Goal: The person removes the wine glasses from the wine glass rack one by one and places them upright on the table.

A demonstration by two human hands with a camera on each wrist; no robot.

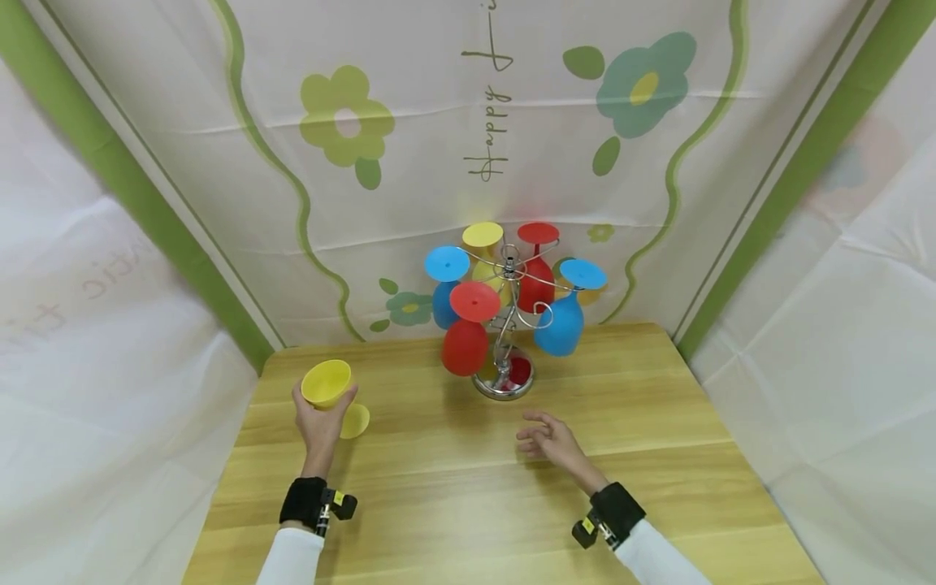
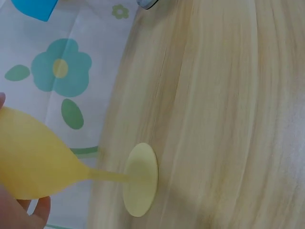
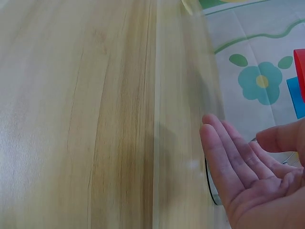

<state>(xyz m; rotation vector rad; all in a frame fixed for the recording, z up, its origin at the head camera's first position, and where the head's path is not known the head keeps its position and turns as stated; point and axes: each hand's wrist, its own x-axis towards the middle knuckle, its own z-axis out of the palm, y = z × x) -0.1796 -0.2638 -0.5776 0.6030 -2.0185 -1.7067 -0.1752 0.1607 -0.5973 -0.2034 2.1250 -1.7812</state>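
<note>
Two hands: both in the lower half of the head view, over the wooden table (image 1: 453,504).
Left hand (image 1: 319,422): fingers curled round the bowl of a yellow goblet (image 1: 327,382), lower left of centre; mouth of the bowl faces up toward the camera.
Goblet attitude: tilted, stem and round foot (image 2: 140,179) angled down; in the left wrist view the foot sits at or just above the table, contact cannot be confirmed.
Grip reasoning: holding by the bowl leaves stem and foot free, judged convenient for a rack that takes goblets by the foot.
Right hand (image 1: 548,439): released, fingers relaxed and slightly spread, holding nothing, near the rack's base.
Rack (image 1: 504,325): chrome wire stand, centre of frame at the table's far edge; red, blue and yellow goblets hang upside down, feet uppermost, bowls down.
Backdrop (image 1: 468,122): floral cloth, upper frame.
Writing: vertical script reading "Happy", remainder cut off; faint lettering at left, illegible.
</note>
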